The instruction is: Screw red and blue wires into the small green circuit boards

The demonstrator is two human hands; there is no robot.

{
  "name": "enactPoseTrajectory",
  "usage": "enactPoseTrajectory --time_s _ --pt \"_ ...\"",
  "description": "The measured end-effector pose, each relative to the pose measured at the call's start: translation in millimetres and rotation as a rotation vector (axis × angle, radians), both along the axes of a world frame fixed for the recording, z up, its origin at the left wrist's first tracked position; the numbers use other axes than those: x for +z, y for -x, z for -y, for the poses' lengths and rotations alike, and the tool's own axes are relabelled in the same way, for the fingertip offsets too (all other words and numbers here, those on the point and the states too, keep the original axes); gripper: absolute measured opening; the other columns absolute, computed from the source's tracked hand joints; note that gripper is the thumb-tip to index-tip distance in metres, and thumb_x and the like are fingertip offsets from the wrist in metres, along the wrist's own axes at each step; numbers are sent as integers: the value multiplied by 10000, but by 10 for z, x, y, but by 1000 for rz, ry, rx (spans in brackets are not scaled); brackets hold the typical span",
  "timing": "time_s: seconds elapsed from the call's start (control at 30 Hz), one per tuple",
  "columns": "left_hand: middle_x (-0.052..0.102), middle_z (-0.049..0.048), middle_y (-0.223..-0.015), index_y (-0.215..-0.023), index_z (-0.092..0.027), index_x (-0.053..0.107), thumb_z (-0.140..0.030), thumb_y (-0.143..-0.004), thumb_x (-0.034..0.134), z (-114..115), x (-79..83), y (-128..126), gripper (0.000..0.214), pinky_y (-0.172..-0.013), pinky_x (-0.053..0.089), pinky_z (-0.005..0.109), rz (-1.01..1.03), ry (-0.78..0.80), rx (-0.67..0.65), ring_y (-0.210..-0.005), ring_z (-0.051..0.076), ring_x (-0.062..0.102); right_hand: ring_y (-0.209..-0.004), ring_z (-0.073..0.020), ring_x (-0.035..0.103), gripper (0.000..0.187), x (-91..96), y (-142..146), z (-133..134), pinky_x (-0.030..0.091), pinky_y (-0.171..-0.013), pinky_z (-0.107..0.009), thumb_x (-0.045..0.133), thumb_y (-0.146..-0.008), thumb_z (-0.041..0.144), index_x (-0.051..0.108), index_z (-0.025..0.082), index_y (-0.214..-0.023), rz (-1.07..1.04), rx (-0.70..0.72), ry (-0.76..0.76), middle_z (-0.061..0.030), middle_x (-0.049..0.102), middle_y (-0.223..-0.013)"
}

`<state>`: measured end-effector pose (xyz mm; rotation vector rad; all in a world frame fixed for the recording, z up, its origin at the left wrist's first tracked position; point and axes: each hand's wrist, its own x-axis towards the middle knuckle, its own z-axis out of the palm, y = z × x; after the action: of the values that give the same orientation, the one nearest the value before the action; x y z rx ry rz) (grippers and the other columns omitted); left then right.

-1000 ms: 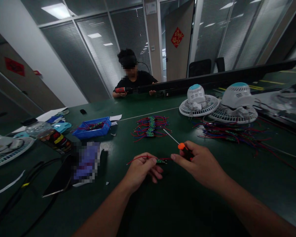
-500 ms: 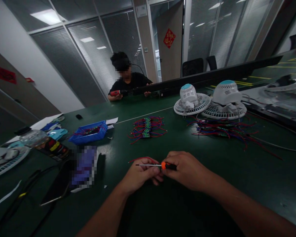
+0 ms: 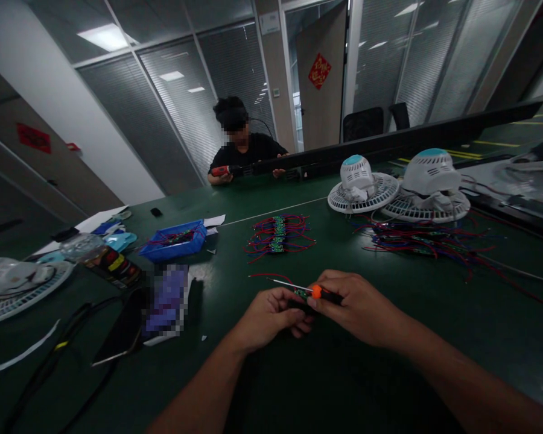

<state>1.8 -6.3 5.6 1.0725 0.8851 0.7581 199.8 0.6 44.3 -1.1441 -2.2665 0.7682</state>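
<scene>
While the left hand (image 3: 269, 318) pinches the green board (image 3: 301, 293) above the table's near side (image 3: 344, 392) and the right hand (image 3: 358, 306) grips a screwdriver (image 3: 317, 292), the board seems light, easily snapped, best held by its edges

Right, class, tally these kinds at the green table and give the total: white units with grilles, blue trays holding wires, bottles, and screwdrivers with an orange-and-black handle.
White units with grilles: 3
Blue tray: 1
Bottle: 1
Screwdriver: 1
Total: 6
</scene>
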Motion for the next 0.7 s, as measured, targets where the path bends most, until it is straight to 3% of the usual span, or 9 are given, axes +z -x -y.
enactPoseTrajectory --time_s 0.4,0.7 --pt "723 70 -743 -873 -121 533 -239 -644 813 -2 -63 17 381 -572 536 247 60 2 26 -652 171 702 -680 -143 572 170 -78 14 -1 399 -636 -286 564 -818 234 727 249 -771 109 27 1 -15 623 -821" --pt "730 75 -718 -875 -141 513 -327 -696 777 -8 -50 12 370 -567 541 260 60 -74 78 -626 180 705 -690 -148 587 140 -67 95 -9 405 -650 -273 569 -814 243 706 218 -825 37 29 -14 -12 666 -782"
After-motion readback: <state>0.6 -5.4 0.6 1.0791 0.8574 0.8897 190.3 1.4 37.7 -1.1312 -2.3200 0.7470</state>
